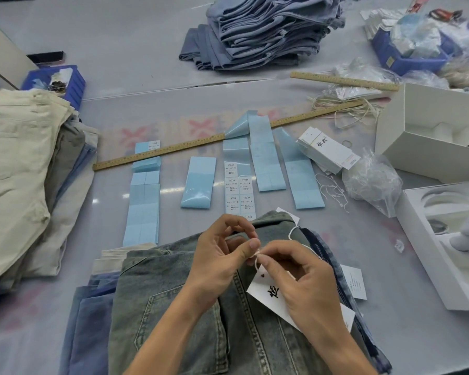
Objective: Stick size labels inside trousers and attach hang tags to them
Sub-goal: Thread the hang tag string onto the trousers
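**Both hands pinching tag string over jeans**

Counts first: 2 hands, 2 wooden rulers, 2 blue bins, 2 white boxes at right, 3 clothing piles, approx. 6 strips of blue label backing.

The left hand [222,255] and right hand [303,277] meet above the grey-green jeans [173,307] at bottom centre. Both have fingers curled; thumb & forefinger of each pinch the thin white string [256,255], fingertips nearly touching. String runs up and right in a loose curve across the waistband. The white hang tag [268,290] sits under the right hand, tilted, w/ a small punched hole near its top and a black printed character; lower part hidden by the hand.

Jeans: washed, faded denim, back pocket and centre seam facing up, pale stitching. They lie on top of other trousers, blue and beige edges showing at left.

Label sheet [238,190] w/ white printed size stickers lies just beyond the jeans, middle of the blue strips [198,182]. Stack of hang tags [326,152] right of the strips, clear bag of strings [371,182] beside it.

Long ruler [157,152] crosses the strips diagonally; second ruler [344,81] farther back right. Beige trouser pile [19,163] at left, blue jeans stack [266,31] at top centre. Blue bin [57,82] back left, another bin [412,50] back right full of wrapped bits. White boxes [428,136] open, right edge. All on the grey table [136,50].
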A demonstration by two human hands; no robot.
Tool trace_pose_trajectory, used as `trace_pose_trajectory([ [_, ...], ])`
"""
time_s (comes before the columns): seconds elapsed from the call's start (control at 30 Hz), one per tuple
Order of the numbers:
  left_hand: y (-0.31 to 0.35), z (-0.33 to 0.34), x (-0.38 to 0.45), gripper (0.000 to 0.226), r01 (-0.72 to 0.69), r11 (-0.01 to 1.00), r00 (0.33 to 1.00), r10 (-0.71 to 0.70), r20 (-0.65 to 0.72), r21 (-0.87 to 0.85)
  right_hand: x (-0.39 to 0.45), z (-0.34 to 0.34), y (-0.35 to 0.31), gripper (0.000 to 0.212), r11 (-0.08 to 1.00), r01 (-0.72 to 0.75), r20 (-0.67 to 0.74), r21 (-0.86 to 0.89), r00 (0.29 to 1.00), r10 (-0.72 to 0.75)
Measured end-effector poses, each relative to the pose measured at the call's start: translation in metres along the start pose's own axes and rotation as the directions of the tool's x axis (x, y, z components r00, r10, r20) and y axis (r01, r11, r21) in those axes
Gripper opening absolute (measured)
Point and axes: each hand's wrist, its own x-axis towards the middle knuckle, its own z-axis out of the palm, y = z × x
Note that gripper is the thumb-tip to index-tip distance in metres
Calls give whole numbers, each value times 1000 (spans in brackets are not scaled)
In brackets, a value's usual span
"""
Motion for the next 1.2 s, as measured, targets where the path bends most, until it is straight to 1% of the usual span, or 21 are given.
trace_pose_trajectory([
  [0.1, 1, -6, -3, 19, -13, 999, 999, 11, 37, 52, 1, -2, 1, 15, 998, -48, -17, 44, 999, 49],
  [0.17, 1, -8, -5, 20, -17, 997, 1000, 16, 16, 70, 1, -3, 1, 11, 992, -89, -23, 86, 996, 92],
  [0.23, 0, -7, -6, 20, -29, 998, 998, 32, -50, 64, 0, -3, -1, 4, 983, -120, -15, 140, 992, 123],
  [0.3, -1, -4, -6, 21, -40, 997, 990, 48, -135, 60, -1, -1, -2, 5, 980, -128, -5, 153, 991, 131],
  [0.4, -3, 4, -6, 21, -33, 999, 969, 36, -243, 18, -2, 1, 0, 16, 986, -135, -21, 96, 990, 138],
  [0.5, -5, 12, -5, 21, -21, 1000, 950, 17, -312, -9, -3, 4, 1, 15, 989, -145, -21, 42, 989, 145],
  [0.6, -6, 16, -5, 21, -15, 1000, 952, 11, -305, -11, 0, 6, 0, 13, 988, -155, -37, 28, 987, 156],
  [0.67, -7, 17, -6, 22, -11, 1000, 954, 11, -299, 1, 2, 4, -4, 15, 972, -199, 0, 122, 980, 200],
  [0.73, -7, 17, -7, 22, -7, 1000, 953, 7, -304, -2, 5, -2, -8, 15, 952, -239, 74, 190, 971, 229],
  [0.93, -6, 18, -8, 24, -15, 1000, 954, 21, -299, 24, 8, -7, -8, 13, 962, -260, 188, 83, 952, 241],
  [1.0, -5, 19, -8, 24, -18, 1000, 956, 20, -294, 8, 7, -5, -7, 13, 969, -243, 187, 40, 955, 231],
  [1.07, -4, 20, -8, 23, -23, 1000, 958, 20, -286, -6, 6, -3, -5, 17, 974, -225, 156, 22, 963, 219],
  [1.13, -4, 20, -9, 22, -23, 1000, 964, 24, -265, 6, 5, -3, -4, 18, 971, -237, 124, 37, 965, 231],
  [1.2, -4, 18, -10, 17, -22, 1000, 976, 24, -215, 13, 5, -4, -2, 17, 967, -245, 114, 65, 965, 237],
])
